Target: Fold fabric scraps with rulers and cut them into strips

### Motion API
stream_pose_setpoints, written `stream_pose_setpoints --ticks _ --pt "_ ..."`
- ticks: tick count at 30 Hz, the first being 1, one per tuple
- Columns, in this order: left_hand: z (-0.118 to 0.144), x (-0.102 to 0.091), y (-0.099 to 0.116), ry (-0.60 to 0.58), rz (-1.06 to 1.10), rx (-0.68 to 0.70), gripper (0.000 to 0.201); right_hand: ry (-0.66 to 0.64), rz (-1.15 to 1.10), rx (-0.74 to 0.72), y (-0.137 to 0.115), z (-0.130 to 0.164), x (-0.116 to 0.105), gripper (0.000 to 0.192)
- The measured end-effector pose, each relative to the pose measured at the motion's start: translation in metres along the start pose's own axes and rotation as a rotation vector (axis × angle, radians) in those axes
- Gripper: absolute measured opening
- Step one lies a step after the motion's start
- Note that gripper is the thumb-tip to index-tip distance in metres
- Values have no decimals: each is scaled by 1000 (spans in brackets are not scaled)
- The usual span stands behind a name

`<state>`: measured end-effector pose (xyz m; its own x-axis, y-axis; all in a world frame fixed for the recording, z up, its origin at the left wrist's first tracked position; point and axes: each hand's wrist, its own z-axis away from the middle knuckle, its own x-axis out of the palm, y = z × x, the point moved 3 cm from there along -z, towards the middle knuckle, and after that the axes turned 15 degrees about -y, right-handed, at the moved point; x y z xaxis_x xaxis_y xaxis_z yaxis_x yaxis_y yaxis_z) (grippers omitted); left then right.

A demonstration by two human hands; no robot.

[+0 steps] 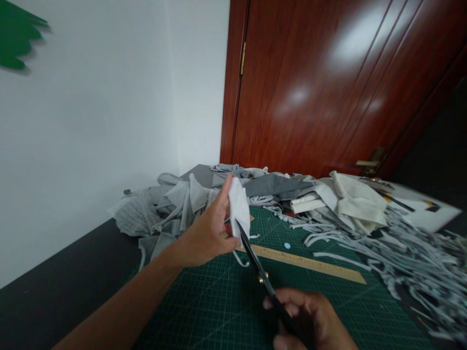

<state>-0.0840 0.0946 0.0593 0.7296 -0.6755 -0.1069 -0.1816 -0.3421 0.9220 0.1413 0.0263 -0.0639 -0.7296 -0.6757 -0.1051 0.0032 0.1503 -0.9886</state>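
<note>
My left hand (209,231) is closed on a small white piece of fabric (239,204), held up above the cutting mat, thumb at its lower edge and fingers behind it. In my right hand (310,316) is a pair of black scissors (257,265) with a brass-coloured pivot. The blade tips meet the lower part of the fabric; whether they are cutting into it I cannot tell. A thin pale strip (241,260) curls below the fabric.
A green gridded cutting mat (204,301) bears a wooden ruler (310,262) and a small pale blue disc (287,245). Grey fabric scraps (138,214) lie at left, folded cream cloth (361,201) at back right, and a heap of cut strips (419,262) at right. Behind stands a wooden door (299,87).
</note>
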Motion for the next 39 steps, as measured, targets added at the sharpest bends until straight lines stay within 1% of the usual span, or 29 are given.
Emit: stream_pose_setpoints --ticks 3,5,8,10,14,19,22,25,28,33,36,39 --pt "-1 1 0 7 10 13 131 12 -29 3 10 1 1 44" --pt "-3 2 1 47 30 50 130 38 -23 21 13 1 0 45" --pt "-5 5 2 172 79 91 118 49 -5 35 11 2 0 46" --pt "-6 7 2 262 112 79 111 60 5 32 8 3 1 46" --pt "-6 8 -1 380 206 73 97 142 67 49 3 6 0 42" --pt "-8 10 -6 483 316 106 78 47 86 57 3 5 0 37" --pt "-9 12 -6 550 341 119 72 11 133 114 1 6 -2 36" --pt "-9 14 -3 578 361 119 73 -12 139 130 -4 6 -1 36" --pt "-9 14 1 588 363 112 74 -5 150 125 -4 6 -2 34" --pt "-9 10 1 628 338 100 69 58 236 144 10 12 -9 38" --pt "-8 10 -1 645 331 83 71 45 268 149 17 15 -12 39" --pt "-7 11 0 660 339 59 71 67 279 136 20 16 -13 44"
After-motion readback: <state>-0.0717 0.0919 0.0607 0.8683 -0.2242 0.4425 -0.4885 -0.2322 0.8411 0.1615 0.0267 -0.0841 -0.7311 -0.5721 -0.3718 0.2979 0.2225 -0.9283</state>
